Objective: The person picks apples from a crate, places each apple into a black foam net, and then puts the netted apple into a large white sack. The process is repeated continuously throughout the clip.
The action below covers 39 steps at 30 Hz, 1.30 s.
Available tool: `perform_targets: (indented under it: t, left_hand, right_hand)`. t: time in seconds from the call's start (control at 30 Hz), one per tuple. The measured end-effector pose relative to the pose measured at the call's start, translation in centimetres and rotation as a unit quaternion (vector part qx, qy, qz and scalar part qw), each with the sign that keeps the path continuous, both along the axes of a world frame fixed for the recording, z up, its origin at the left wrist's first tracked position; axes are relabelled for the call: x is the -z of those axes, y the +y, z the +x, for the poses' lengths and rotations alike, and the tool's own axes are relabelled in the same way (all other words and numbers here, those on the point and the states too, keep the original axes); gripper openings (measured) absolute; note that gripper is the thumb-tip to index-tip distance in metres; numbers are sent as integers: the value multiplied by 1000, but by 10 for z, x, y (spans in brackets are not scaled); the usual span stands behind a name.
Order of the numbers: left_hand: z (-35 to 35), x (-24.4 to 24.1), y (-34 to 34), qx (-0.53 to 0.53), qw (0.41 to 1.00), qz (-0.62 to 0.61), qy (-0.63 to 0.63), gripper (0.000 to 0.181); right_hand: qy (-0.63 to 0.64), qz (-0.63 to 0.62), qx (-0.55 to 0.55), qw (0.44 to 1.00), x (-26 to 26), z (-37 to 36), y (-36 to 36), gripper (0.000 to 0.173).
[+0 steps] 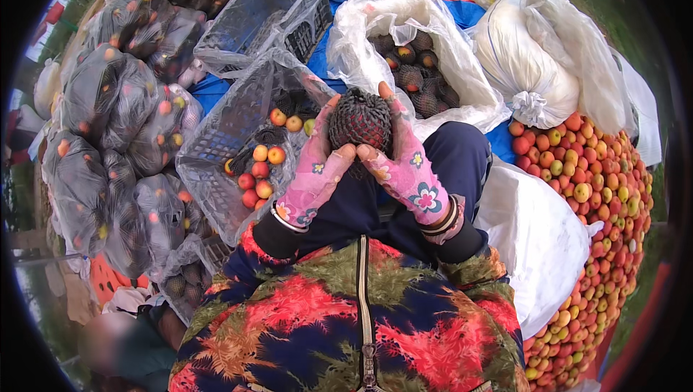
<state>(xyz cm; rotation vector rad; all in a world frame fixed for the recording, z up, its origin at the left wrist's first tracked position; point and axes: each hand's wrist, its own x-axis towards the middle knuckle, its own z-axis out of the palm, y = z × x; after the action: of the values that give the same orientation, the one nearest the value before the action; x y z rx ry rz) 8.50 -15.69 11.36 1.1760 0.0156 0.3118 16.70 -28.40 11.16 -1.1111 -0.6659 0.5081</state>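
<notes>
Between my two hands sits a red apple in a dark foam net sleeve [360, 121], above my lap. My left hand [319, 167], in a pink flowered fingerless glove, cups its left side. My right hand [406, 159], gloved alike, cups the right side, and both thumbs meet at its near edge. Just left of my hands, a plastic-lined crate [214, 148] holds several bare apples [261, 170] and loose dark net sleeves [273, 135]. Beyond my right hand, an open bag of white plastic [354, 29] contains several net-sleeved apples [414, 75].
A large heap of apples [595, 219] spreads along the right, beside a white sack [533, 224] and a tied white bag [528, 61]. Filled clear plastic bags [92, 89] crowd the left. Another lined crate [260, 13] stands at the back. A person [130, 343] is at lower left.
</notes>
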Motion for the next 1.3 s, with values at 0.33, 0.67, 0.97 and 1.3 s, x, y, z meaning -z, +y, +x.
perform_targets:
  t: [0.33,0.67,0.97,1.3]
  left_hand:
    - [-1,8,5,-3,999,43,14,60]
    - [8,10,-3,-99,986,125,41,57]
    - [8,39,-17,-129,978,161,40,78]
    - [-37,150,145,-168,852,263,420,39]
  right_hand:
    - [-275,-145,4,950,-34,39,-27,26]
    - [120,32,75,989,12,-10,6,84]
    - [268,-29,92,959,28,38,17,64]
    - [102,-450,155,874,198,283,51,70]
